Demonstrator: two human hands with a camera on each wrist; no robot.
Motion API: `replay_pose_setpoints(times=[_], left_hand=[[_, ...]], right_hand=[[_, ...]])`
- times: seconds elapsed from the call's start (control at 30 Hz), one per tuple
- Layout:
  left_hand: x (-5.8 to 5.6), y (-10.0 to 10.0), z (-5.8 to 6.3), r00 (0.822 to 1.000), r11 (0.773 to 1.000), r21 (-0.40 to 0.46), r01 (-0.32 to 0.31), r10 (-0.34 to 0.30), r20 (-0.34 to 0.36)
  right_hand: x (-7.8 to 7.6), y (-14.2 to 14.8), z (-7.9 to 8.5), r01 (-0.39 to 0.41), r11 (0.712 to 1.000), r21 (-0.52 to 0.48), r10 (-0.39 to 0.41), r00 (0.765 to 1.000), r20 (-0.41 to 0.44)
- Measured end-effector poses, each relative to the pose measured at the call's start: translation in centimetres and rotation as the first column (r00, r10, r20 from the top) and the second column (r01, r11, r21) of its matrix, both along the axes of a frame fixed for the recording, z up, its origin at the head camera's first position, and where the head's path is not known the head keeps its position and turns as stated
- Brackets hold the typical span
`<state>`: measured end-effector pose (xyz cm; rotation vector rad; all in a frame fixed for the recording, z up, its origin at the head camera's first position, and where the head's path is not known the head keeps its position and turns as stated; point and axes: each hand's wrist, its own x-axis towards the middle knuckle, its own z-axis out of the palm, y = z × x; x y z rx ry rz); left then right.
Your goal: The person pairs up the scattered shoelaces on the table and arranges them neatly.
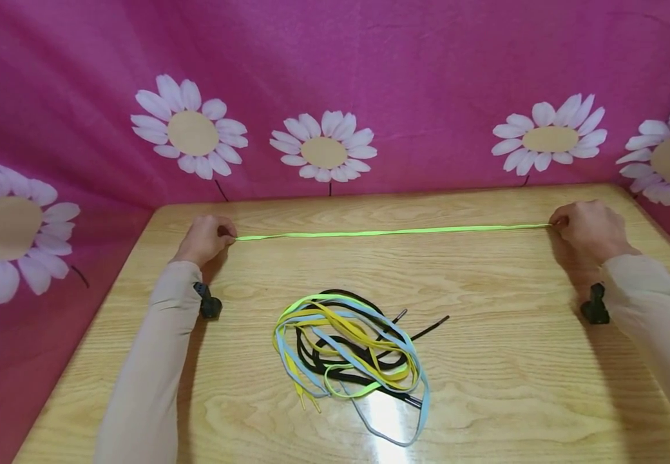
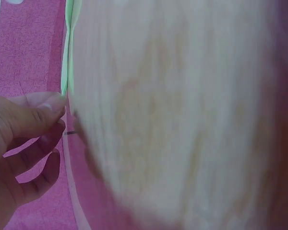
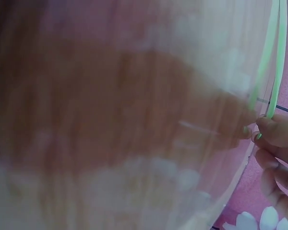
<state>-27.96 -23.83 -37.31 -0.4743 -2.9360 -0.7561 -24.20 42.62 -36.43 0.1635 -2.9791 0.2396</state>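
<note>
A neon green shoelace (image 1: 393, 231) stretches in a nearly straight line across the far part of the table. My left hand (image 1: 201, 238) pinches its left end between thumb and fingertips, which the left wrist view shows close up. At the other end my right hand (image 1: 593, 229) pinches the lace too; a short green bit pokes out below the fingertips (image 3: 266, 125) in the right wrist view. Nearer to me lies a loose, tangled heap of shoelaces: black lace (image 1: 364, 374), yellow lace (image 1: 349, 328), light blue lace (image 1: 424, 399) and another neon green lace (image 1: 306, 299).
The wooden table (image 1: 486, 386) has a glossy top that mirrors the lace and hands. A pink cloth (image 1: 428, 77) with white flowers hangs behind and at both sides. Dark wrist devices, one on the left (image 1: 209, 303) and one on the right (image 1: 596, 306), stick inward from the sleeves.
</note>
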Motion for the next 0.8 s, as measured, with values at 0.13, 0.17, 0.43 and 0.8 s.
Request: replay_pose_setpoints(times=[0.13,0.17,0.43,0.8], left_hand=[[0.1,-0.1,0.1,1.000,1.000,-0.011,-0.001,0.001,-0.004],[0.1,-0.1,0.1,1.000,1.000,-0.014,-0.003,0.003,-0.004],[1.1,0.2,1.0,0.997,0.999,-0.036,0.019,-0.022,-0.077],[5.0,7.3,2.5,0.951,0.951,-0.026,0.309,-0.308,0.033]], right_hand=[[0.0,0.0,0.0,0.003,1.000,-0.002,-0.003,1.000,0.004],[0.0,0.0,0.0,0.006,1.000,-0.002,-0.006,1.000,0.011],[0.0,-0.8,0.3,0.033,0.999,-0.021,-0.031,0.997,0.069],[1.8,-8.3,0.8,-0.183,0.981,-0.059,0.183,0.983,-0.015]])
